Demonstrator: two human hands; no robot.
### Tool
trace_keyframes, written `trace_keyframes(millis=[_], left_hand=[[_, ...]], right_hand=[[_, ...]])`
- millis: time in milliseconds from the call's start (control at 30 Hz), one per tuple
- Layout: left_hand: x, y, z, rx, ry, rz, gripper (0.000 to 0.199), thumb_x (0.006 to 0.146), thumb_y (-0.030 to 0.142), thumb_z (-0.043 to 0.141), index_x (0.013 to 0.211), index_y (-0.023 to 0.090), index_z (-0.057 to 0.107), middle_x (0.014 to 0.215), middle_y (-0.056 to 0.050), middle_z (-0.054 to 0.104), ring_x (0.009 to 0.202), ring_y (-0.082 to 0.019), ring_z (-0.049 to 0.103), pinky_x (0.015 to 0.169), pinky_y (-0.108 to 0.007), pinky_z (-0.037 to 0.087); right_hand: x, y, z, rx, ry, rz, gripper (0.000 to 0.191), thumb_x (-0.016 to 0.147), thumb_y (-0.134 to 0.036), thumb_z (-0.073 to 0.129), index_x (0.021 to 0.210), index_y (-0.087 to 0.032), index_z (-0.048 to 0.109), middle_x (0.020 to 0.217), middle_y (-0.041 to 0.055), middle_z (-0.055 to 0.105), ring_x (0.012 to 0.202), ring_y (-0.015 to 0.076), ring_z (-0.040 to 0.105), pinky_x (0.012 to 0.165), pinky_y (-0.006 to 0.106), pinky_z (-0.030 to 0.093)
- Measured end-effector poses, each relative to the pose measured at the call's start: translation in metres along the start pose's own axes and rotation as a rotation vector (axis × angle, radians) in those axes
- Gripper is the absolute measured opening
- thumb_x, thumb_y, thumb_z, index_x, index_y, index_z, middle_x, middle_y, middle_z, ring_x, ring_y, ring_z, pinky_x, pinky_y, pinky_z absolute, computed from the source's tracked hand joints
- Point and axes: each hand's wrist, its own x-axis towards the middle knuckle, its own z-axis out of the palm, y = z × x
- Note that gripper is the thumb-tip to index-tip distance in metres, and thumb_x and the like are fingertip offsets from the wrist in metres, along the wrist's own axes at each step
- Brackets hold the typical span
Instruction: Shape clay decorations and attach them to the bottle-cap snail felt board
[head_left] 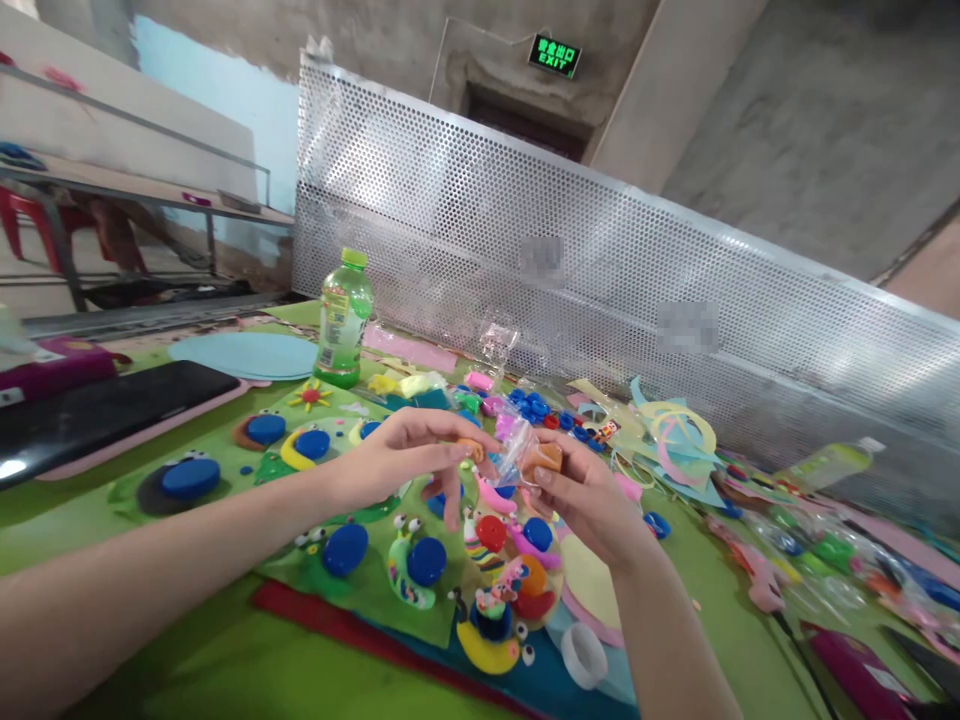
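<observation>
My left hand [416, 455] pinches a small piece of orange-brown clay [471, 449] between thumb and fingertips. Close by on the right, my right hand [577, 490] holds a clear plastic wrapper [517, 450] with a larger orange-brown clay lump [543, 460] in it. Beneath both hands lies a green sheet [360, 605] with clay snails whose shells are bottle caps. Among them are a green snail with a blue cap [427, 561], a yellow snail [487, 648] near the front and a red cap [491, 533].
A green drink bottle [345, 320] stands behind the sheet, near a light blue paper disc [244, 355]. A black phone [112, 410] lies at left. Loose blue caps [529, 405], paper scraps [679, 440], a glue gun [757, 575] and a white cap [583, 655] are around. A perforated metal panel [480, 200] rises behind.
</observation>
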Motion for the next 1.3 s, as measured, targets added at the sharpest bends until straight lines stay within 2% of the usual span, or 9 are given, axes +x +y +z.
trace_keyframes(millis=[233, 400, 467, 600, 767, 867, 1067, 1300], left_hand=[[0.000, -0.003, 0.000, 0.025, 0.009, -0.020, 0.020, 0.083, 0.033, 0.054, 0.092, 0.017, 0.063, 0.083, -0.006, 0.066, 0.044, -0.008, 0.056, 0.042, -0.022, 0.035], [0.002, -0.003, -0.001, 0.141, 0.066, -0.020, 0.016, 0.078, 0.031, 0.059, 0.085, 0.017, 0.054, 0.054, 0.005, 0.051, 0.039, -0.007, 0.050, 0.039, -0.018, 0.037], [0.003, -0.002, 0.000, 0.238, 0.095, -0.029, 0.017, 0.076, 0.030, 0.061, 0.085, 0.017, 0.052, 0.050, 0.006, 0.048, 0.039, -0.007, 0.049, 0.039, -0.017, 0.037], [0.004, -0.002, 0.003, 0.352, 0.123, -0.070, 0.021, 0.073, 0.033, 0.062, 0.083, 0.017, 0.051, 0.051, 0.006, 0.048, 0.040, -0.008, 0.050, 0.040, -0.017, 0.037], [0.006, -0.005, 0.002, 0.335, 0.093, -0.085, 0.019, 0.076, 0.033, 0.055, 0.085, 0.017, 0.050, 0.050, 0.006, 0.050, 0.040, -0.008, 0.051, 0.042, -0.017, 0.039], [0.005, -0.004, 0.003, 0.335, 0.072, -0.099, 0.019, 0.076, 0.033, 0.056, 0.085, 0.017, 0.050, 0.051, 0.006, 0.051, 0.041, -0.008, 0.052, 0.041, -0.017, 0.039], [0.004, -0.004, 0.003, 0.384, 0.108, -0.127, 0.020, 0.074, 0.033, 0.061, 0.083, 0.017, 0.051, 0.055, 0.006, 0.049, 0.042, -0.008, 0.051, 0.041, -0.016, 0.036], [0.004, -0.012, 0.000, 0.418, 0.032, -0.186, 0.018, 0.072, 0.029, 0.057, 0.084, 0.017, 0.052, 0.055, 0.002, 0.053, 0.046, -0.012, 0.054, 0.042, -0.019, 0.039]], right_hand=[[-0.001, -0.001, 0.003, 0.024, -0.052, -0.012, 0.038, 0.070, -0.030, 0.072, 0.101, -0.020, 0.053, 0.074, 0.0006, 0.052, 0.055, 0.0102, 0.047, 0.048, 0.022, 0.035], [-0.003, 0.000, 0.003, 0.027, -0.080, -0.017, 0.036, 0.071, -0.027, 0.071, 0.102, -0.021, 0.053, 0.074, 0.0000, 0.052, 0.054, 0.0098, 0.047, 0.046, 0.021, 0.035], [-0.002, 0.000, 0.004, 0.009, -0.079, 0.004, 0.036, 0.071, -0.025, 0.070, 0.103, -0.021, 0.053, 0.076, 0.0005, 0.052, 0.055, 0.0098, 0.048, 0.047, 0.022, 0.036], [-0.002, 0.000, 0.008, -0.050, -0.079, 0.042, 0.037, 0.069, -0.025, 0.070, 0.102, -0.020, 0.054, 0.075, 0.0005, 0.053, 0.055, 0.0098, 0.048, 0.049, 0.023, 0.039], [-0.002, 0.002, 0.007, -0.080, -0.083, 0.066, 0.038, 0.068, -0.026, 0.071, 0.103, -0.022, 0.055, 0.078, 0.0014, 0.053, 0.058, 0.0108, 0.049, 0.050, 0.023, 0.041], [-0.001, 0.003, 0.007, -0.121, -0.095, 0.067, 0.037, 0.071, -0.024, 0.069, 0.105, -0.022, 0.055, 0.078, 0.0014, 0.053, 0.058, 0.0104, 0.048, 0.051, 0.023, 0.041], [0.000, 0.002, 0.009, -0.188, -0.071, 0.059, 0.036, 0.069, -0.019, 0.070, 0.103, -0.021, 0.057, 0.080, 0.0009, 0.053, 0.062, 0.0101, 0.049, 0.050, 0.020, 0.039], [-0.002, -0.002, 0.009, -0.171, -0.105, 0.012, 0.035, 0.070, -0.016, 0.070, 0.102, -0.023, 0.060, 0.082, -0.0005, 0.055, 0.067, 0.0097, 0.051, 0.057, 0.020, 0.042]])
